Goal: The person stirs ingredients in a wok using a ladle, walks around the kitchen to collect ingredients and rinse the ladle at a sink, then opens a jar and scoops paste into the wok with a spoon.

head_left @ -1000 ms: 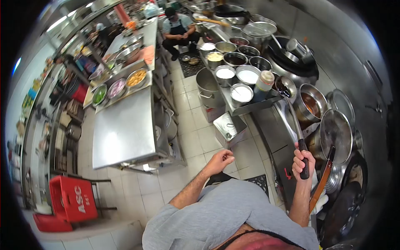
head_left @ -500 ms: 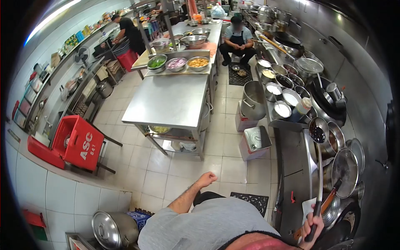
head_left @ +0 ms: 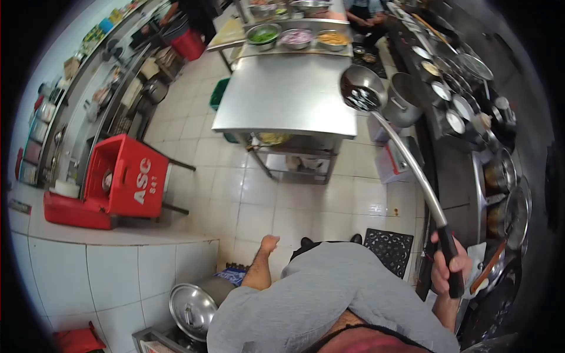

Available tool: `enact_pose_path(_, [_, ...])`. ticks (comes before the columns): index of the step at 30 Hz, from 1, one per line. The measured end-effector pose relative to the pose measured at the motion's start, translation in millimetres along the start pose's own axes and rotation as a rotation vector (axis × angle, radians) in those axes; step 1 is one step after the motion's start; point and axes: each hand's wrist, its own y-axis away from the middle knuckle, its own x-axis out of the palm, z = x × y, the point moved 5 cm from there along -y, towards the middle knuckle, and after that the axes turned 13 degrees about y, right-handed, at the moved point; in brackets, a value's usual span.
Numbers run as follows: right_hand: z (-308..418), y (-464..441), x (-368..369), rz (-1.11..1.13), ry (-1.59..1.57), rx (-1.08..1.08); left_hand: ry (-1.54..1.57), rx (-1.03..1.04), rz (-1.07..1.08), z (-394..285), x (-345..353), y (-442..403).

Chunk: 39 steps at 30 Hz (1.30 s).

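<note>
My right hand grips the black handle of a long steel ladle. The ladle's bowl holds a dark, glossy liquid and appears in front of the right edge of the steel worktable. Low in front of my body, my left hand hangs with its fingers curled in, and nothing shows in it. Along the back of the worktable stand metal bowls of chopped greens, a purple-white chopped food and orange pieces.
Pots of white contents line the right counter. A large stockpot and a square tin stand beside it. An open red box is at left, a lidded pot lower left. Another person sits in the aisle.
The ladle has swung left from over the right counter's pans to the aisle, its bowl now by the worktable. My right hand rose slightly. The view tilted down and turned right.
</note>
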Motion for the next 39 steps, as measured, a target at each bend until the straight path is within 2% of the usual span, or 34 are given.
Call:
enact_pose_path(1, [-7.8, -28.4, 14.5, 0.064, 0.004, 0.04, 0.021, -0.016, -0.02, -3.4, -11.0, 8.7])
enact_pose_path(3, [-24.1, -86.2, 47.1, 0.185, 0.031, 0.132, 0.393, 0.017, -0.097, -15.4, -35.1, 16.2])
enact_pose_path(6, [-50.6, -171.5, 89.5, 0.335, 0.08, 0.225, 0.568, 0.01, -0.144, -38.7, -68.1, 26.0])
enact_pose_path(10, [-88.8, -277.6, 143.2, 0.494, 0.067, 0.344, 0.728, 0.046, -0.214, -19.6, -114.0, 5.0])
enact_pose_path(13, [-118.0, -355.6, 176.2, 0.589, 0.036, 0.425, 0.743, 0.067, -0.355, 33.6, -155.5, -18.4])
enact_pose_path(15, [-136.3, -407.7, 191.1, 0.608, 0.033, 0.479, 0.575, -0.032, -0.319, 84.0, -185.0, -32.6])
enact_pose_path(16, [-143.5, -433.4, 197.9, 0.614, 0.063, 0.507, 0.021, 0.421, -0.302, 87.6, -198.4, -26.7])
enact_pose_path(17, [-149.3, -458.5, 205.2, 0.588, 0.107, 0.509, -0.557, 0.847, -0.54, 89.3, -208.7, -5.8])
enact_pose_path(18, [-154.1, -482.4, 216.8, 0.588, 0.12, 0.519, -0.46, 0.687, -0.502, 94.2, -224.6, -1.7])
enact_pose_path(19, [-160.8, -504.7, 227.2, 0.583, 0.125, 0.54, -0.024, 0.245, -0.44, 102.1, -244.8, -5.1])
enact_pose_path(20, [-166.8, -528.8, 235.6, 0.569, 0.143, 0.583, 0.31, -0.09, -0.462, 109.9, -261.1, -7.7])
enact_pose_path(22, [-178.0, -576.9, 255.6, 0.557, 0.172, 0.602, 0.466, -0.27, -0.531, 98.8, -297.5, -12.5])
enact_pose_path(26, [-207.8, -670.8, 283.2, 0.51, 0.23, 0.62, 0.434, -0.229, -0.563, 19.9, -376.7, -56.5])
enact_pose_path(30, [-238.3, -759.4, 313.8, 0.472, 0.213, 0.584, 0.391, -0.131, -0.546, -55.0, -476.5, -136.5])
enact_pose_path(32, [-254.1, -799.2, 332.8, 0.434, 0.195, 0.556, 0.407, -0.088, -0.451, -76.6, -534.1, -201.3])
enact_pose_path(34, [-266.5, -836.1, 356.2, 0.389, 0.168, 0.521, 0.52, -0.005, -0.415, -124.4, -593.1, -251.8])
enact_pose_path(36, [-272.2, -872.9, 386.0, 0.362, 0.159, 0.484, 0.481, 0.047, -0.288, -165.9, -651.7, -322.0])
enact_pose_path(39, [-272.6, -929.6, 421.6, 0.335, 0.117, 0.451, 0.405, 0.299, -0.276, -296.3, -735.4, -382.4])
